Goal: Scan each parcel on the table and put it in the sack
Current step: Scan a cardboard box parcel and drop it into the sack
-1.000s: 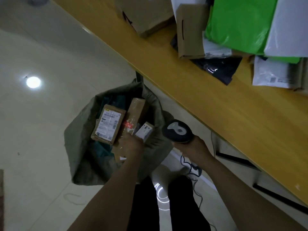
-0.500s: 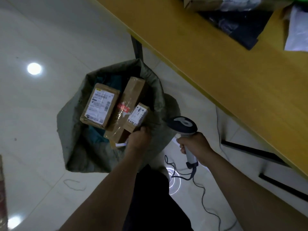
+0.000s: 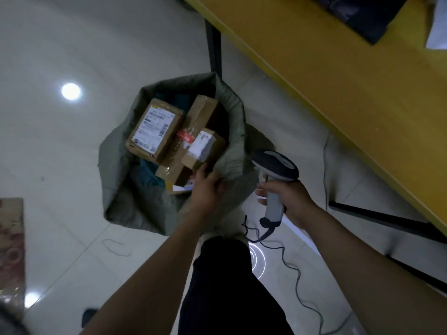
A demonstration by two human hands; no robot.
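Note:
A grey-green sack (image 3: 121, 180) stands open on the floor beside the yellow table (image 3: 338, 81). Inside it lie a labelled cardboard box (image 3: 154, 129), a long taped box (image 3: 193, 122) and a small labelled box (image 3: 203, 148). My left hand (image 3: 208, 187) is at the sack's near rim, just below the small box, its fingers curled on the bunched fabric there. A grey barcode scanner (image 3: 275, 170) is gripped by its handle in my right hand (image 3: 287, 197), to the right of the sack and pointing left.
A dark mailer (image 3: 358, 13) and a white one (image 3: 437, 27) lie on the table's top right. Black table legs (image 3: 214, 49) stand behind the sack. The scanner cable (image 3: 297, 274) trails over the floor. A patterned mat (image 3: 12, 238) lies at the left edge.
The small box has settled in the sack and my left hand has drawn back from it to the sack's rim. The view has tilted down, away from the table.

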